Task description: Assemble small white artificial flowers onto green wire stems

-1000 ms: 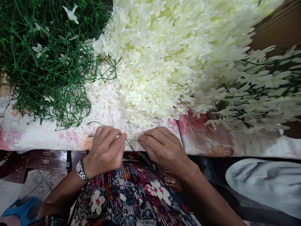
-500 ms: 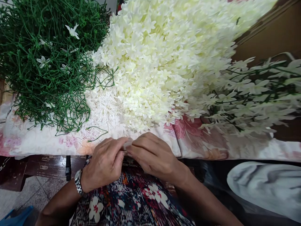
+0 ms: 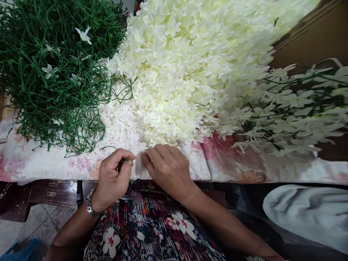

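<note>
Left hand (image 3: pixel 112 176) pinches green stem (image 3: pixel 126 160), tip toward your right hand (image 3: pixel 166 167) — just beside, curled on cloth (image 3: pixel 51 161), grasp unclear.

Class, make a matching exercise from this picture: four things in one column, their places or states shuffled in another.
1 left hand
2 right hand
3 green stem pile
4 cream blossom heap

a middle of the floral cloth
b far left of the cloth
c pinches a thin green sprig
d fingertips down at the cloth's near edge

Pairs: 1-c, 2-d, 3-b, 4-a
</note>
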{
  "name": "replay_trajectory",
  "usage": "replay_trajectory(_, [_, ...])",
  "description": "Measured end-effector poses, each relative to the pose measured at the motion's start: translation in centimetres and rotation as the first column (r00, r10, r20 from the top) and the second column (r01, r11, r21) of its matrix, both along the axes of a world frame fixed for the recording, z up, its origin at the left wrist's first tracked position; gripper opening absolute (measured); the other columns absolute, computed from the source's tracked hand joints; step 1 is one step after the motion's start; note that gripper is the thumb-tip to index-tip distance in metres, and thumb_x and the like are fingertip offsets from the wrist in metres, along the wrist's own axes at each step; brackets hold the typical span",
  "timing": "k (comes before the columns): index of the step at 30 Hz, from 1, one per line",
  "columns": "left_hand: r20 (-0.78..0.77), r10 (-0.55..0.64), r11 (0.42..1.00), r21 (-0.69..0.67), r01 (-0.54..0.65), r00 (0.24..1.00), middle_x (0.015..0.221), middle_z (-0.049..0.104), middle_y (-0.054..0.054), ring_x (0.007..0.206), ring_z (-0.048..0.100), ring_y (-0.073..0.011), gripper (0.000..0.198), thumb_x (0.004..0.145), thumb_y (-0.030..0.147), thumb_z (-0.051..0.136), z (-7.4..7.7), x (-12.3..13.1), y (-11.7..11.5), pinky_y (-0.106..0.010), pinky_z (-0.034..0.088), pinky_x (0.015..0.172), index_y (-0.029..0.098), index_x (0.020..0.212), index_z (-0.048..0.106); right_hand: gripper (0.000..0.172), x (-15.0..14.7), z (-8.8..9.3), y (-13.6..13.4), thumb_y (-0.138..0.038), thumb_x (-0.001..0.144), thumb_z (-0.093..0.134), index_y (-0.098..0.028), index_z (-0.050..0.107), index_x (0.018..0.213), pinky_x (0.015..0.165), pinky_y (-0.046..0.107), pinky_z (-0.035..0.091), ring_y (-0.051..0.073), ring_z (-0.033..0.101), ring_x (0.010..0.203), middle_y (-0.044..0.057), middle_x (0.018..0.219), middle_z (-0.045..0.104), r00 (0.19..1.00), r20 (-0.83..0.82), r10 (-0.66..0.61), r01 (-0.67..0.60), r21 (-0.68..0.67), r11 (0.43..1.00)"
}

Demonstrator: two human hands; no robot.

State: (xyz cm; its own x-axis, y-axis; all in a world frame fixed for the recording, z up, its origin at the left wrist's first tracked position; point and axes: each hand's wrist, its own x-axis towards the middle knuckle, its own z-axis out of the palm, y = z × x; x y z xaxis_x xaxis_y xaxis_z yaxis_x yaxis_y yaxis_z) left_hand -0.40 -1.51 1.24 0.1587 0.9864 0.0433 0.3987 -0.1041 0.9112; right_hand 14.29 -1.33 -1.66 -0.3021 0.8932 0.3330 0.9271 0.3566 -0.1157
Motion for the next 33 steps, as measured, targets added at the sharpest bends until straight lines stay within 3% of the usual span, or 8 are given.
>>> replay_trajectory(6, [-0.204,-0.141,0.965,0.19,0.181,0.969,0.068,0.051,0.0,0.062,0.047,-0.0094,0.014,0.073,0.006,0.043,-0.7,1.6,1.6,-0.022,0.039,0.055,0.015,0.078,0.053,0.008,2.0,-0.1,-0.7,-0.015,0.075,0.047,-0.017,0.055,0.076,0.064,0.027,0.039,0.014,0.049,0.07,0.004,0.069,0.055,0.969,-0.233,0.078,-0.086,-0.023,0.996])
replay_trajectory(10, [-0.484,-0.196,0.909,0.235,0.343,0.853,0.074,0.05,-0.003,0.066,0.048,-0.0112,0.026,0.069,0.002,0.038,-1.2,3.1,2.1,-0.022,0.039,0.054,0.015,0.087,0.051,0.012,4.3,0.0,-1.3,-0.01,0.074,0.046,-0.018,0.05,0.083,0.064,0.025,0.043,0.012,0.052,0.07,0.003,0.073,0.056,0.923,-0.378,0.07,-0.088,-0.031,0.996])
replay_trajectory(15, [-0.771,-0.121,0.854,0.24,0.462,0.625,0.077,0.051,-0.004,0.055,0.044,-0.0113,0.021,0.067,0.005,0.039,-1.5,4.8,2.7,-0.023,0.032,0.043,0.014,0.082,0.05,0.013,5.3,-0.1,-1.7,-0.008,0.073,0.047,-0.018,0.049,0.081,0.056,0.023,0.042,0.01,0.049,0.06,0.0,0.065,0.052,0.88,-0.475,-0.004,-0.024,-0.052,0.998])
replay_trajectory(19, [-0.769,-0.06,0.854,0.291,0.431,0.637,0.073,0.051,-0.004,0.053,0.043,-0.0108,0.015,0.069,0.006,0.038,-1.8,4.7,2.8,-0.023,0.031,0.043,0.013,0.074,0.05,0.016,5.3,-0.3,-1.6,-0.007,0.073,0.045,-0.018,0.05,0.085,0.058,0.024,0.042,0.011,0.049,0.064,0.002,0.068,0.053,0.846,-0.533,0.006,-0.056,-0.078,0.995])
replay_trajectory(23, [-0.579,-0.111,0.898,0.289,0.331,0.808,0.071,0.051,-0.003,0.061,0.046,-0.0106,0.014,0.073,0.007,0.04,-1.5,3.5,2.5,-0.023,0.036,0.052,0.013,0.075,0.052,0.018,5.2,-0.1,-1.2,-0.008,0.073,0.045,-0.019,0.05,0.086,0.06,0.026,0.043,0.012,0.05,0.067,0.002,0.07,0.053,0.83,-0.557,0.033,-0.091,-0.077,0.993])
replay_trajectory(27, [-0.121,-0.103,0.978,0.17,0.123,0.987,0.067,0.052,-0.001,0.06,0.046,-0.0092,0.005,0.073,0.013,0.051,-0.7,2.1,2.3,-0.022,0.036,0.051,0.015,0.074,0.056,0.016,4.7,0.9,-0.9,-0.008,0.073,0.045,-0.017,0.052,0.085,0.059,0.024,0.043,0.011,0.049,0.066,0.002,0.07,0.053,0.777,-0.626,0.071,-0.16,-0.088,0.983])
replay_trajectory(29, [0.156,-0.061,0.998,0.024,0.058,0.986,0.066,0.052,0.0,0.057,0.045,-0.0082,0.002,0.071,0.016,0.056,-0.6,1.5,2.2,-0.02,0.034,0.047,0.016,0.072,0.057,0.015,4.2,1.6,-0.8,-0.008,0.073,0.046,-0.016,0.052,0.084,0.058,0.023,0.043,0.01,0.049,0.064,0.002,0.068,0.053,0.735,-0.671,0.096,-0.205,-0.084,0.975])
replay_trajectory(33, [0.546,0.014,0.977,-0.185,0.105,0.838,0.063,0.05,0.001,0.051,0.042,-0.0063,0.006,0.066,0.021,0.061,-1.0,1.1,1.8,-0.018,0.03,0.042,0.016,0.069,0.059,0.013,3.2,3.4,-0.4,-0.008,0.073,0.048,-0.014,0.054,0.083,0.057,0.021,0.042,0.009,0.049,0.063,0.002,0.067,0.053,0.699,-0.693,0.177,-0.284,-0.041,0.958])
